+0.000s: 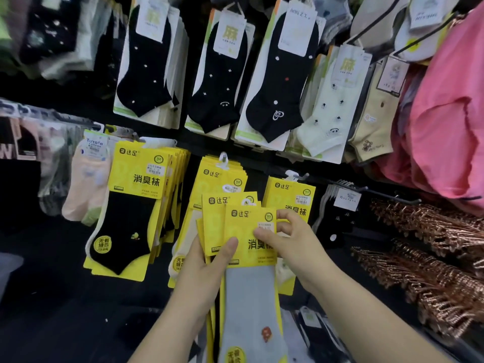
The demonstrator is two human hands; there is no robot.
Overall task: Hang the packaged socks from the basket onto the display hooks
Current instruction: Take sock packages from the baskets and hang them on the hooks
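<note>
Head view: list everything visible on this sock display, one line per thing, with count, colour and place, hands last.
Held yellow sock packs: a fanned handful, exact count unclear, front one showing a grey sock, centre foreground.
Hanging yellow packs: three hook stacks, lower row; left stack shows a black sock.
Black ankle socks on white cards: three stacks, upper row, centre.
Cream patterned socks: one stack, upper right.
Beige socks: one stack, right of the cream ones.
Peach socks: one stack, lower left.
Pink garment: one, far right.
Copper-coloured hangers: piled rows, lower right.
Left hand: grips the held packs from below.
Right hand: pinches the front pack's top edge.
</note>
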